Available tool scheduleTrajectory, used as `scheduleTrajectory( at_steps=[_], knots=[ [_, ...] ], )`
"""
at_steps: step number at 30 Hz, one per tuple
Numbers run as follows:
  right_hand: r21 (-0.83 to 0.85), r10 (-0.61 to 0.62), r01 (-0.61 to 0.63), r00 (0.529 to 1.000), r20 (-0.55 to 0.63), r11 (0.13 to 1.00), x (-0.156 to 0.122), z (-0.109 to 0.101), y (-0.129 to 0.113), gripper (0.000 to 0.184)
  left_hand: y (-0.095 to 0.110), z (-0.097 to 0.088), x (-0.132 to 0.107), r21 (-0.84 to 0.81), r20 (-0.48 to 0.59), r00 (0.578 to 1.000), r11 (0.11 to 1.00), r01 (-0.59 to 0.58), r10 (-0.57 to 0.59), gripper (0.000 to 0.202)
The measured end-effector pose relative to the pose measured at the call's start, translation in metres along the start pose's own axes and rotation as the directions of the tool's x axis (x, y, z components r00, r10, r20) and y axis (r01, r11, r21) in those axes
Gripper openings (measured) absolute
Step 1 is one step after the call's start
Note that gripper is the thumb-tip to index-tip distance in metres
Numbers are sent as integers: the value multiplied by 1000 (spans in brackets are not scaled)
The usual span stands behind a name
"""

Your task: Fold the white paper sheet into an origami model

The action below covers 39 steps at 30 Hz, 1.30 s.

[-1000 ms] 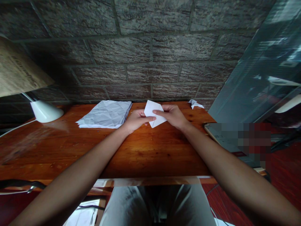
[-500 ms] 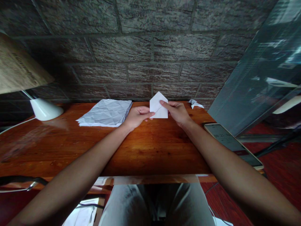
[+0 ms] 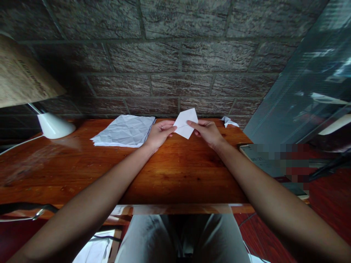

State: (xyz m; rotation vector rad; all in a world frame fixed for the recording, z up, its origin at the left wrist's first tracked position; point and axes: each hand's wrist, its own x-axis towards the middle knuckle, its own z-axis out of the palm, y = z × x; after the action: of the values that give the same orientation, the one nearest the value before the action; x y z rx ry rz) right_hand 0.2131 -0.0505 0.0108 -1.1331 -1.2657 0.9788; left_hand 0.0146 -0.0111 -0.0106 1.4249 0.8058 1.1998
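1. Since the earlier frame, the folded paper (image 3: 183, 122) is tilted rightward.
2. Between left hand (image 3: 159, 134) and right hand (image 3: 210, 132), it is pinched by both.
3. It is judged light, easily creased, best held by its edges.

a grey stone-block wall (image 3: 161, 56) backs a glossy wooden desk (image 3: 189, 179) above red flooring (image 3: 329, 208).

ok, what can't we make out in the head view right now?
- Folded paper, head view: far side faces away; it hides some fingertips of the left hand and right hand.
- Smartphone, head view: partly hidden by pixelation and the right forearm.
- Lampshade, head view: cut off by left edge; lettering blurred.
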Motion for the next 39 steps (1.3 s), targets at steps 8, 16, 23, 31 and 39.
scheduleTrajectory(
  at_steps=[8,16,23,31,39],
  knots=[
    [-138,97,-70,975,200,988,-3,3,9,47,3,3,-4,99,42,993,988,-118,115,39],
    [-89,102,-90,984,143,992,-1,3,6,42,2,1,2,52,-54,987,988,-149,151,41],
    [-36,132,-128,983,127,991,0,2,8,36,3,0,2,29,-57,982,984,-177,178,43],
    [-48,99,-92,984,148,995,2,0,10,40,5,-1,2,21,-43,986,987,-161,162,41],
    [-44,54,-49,990,129,998,1,1,7,39,5,-2,3,-48,-38,993,992,-115,113,50]
  ],
)
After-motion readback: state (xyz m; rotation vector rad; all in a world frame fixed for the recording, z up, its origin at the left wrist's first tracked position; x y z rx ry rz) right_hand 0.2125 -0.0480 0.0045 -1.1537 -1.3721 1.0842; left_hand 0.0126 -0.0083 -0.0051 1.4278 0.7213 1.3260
